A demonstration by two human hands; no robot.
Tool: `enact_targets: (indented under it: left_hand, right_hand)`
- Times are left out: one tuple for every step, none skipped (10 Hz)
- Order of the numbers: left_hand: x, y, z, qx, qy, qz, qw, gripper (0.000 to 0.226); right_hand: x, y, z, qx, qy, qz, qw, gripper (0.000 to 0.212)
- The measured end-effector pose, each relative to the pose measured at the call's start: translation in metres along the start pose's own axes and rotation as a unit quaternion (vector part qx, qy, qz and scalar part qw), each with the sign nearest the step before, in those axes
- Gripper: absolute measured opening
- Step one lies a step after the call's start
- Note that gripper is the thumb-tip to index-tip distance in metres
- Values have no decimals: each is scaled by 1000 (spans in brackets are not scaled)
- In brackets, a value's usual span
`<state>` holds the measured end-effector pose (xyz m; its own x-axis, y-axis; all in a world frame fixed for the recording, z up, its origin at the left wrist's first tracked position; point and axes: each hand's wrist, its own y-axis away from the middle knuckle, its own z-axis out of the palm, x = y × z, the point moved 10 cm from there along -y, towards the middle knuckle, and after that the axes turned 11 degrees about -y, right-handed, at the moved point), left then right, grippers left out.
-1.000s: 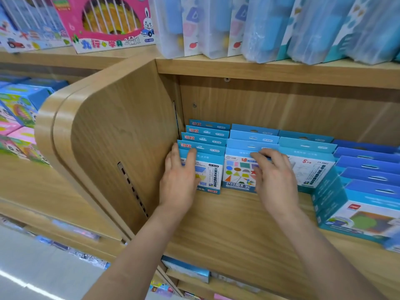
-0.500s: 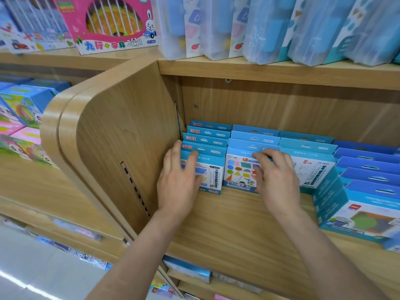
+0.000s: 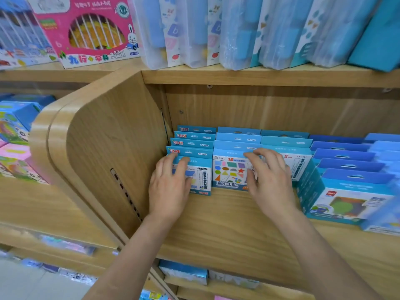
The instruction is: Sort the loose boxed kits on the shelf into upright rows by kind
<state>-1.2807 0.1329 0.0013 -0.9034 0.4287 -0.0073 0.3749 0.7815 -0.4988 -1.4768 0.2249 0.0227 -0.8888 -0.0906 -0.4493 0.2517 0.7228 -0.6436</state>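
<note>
The left hand [image 3: 167,187] lies with straight fingers on the front box [image 3: 202,178] of the row just beside the side panel [image 3: 112,152]. At 3 o'clock of it, the right hand [image 3: 270,182] rests, fingers spread, on the box with coloured shapes [image 3: 229,169]. Further toward 3 o'clock, darker blue boxes [image 3: 346,163] stand upright on the shelf [image 3: 227,230].

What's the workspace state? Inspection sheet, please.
Surface: wooden shelf, side panel at left.
Job's things: blue kits upright in rows at the back; darker row at right.
Clutter: nothing seen.
Hands: left hand flat on the leftmost front kit; right hand, fingers on the next rows' fronts.
Cables: nothing seen.
Surroundings: pink box and clear packs on the shelf above; more boxes far left.
</note>
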Motion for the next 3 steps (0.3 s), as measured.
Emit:
enact_targets:
  left_hand:
    - [10, 3, -13, 28, 33, 32, 999, 49]
    - [25, 10, -28, 65, 75, 84, 992, 43]
    - [40, 20, -41, 78, 116, 110, 984, 36]
  right_hand:
    - [-1, 11, -19, 19, -16, 5, 1000, 36]
    - [4, 26, -40, 33, -19, 18, 999, 35]
    - [9, 43, -59, 35, -7, 37, 999, 36]
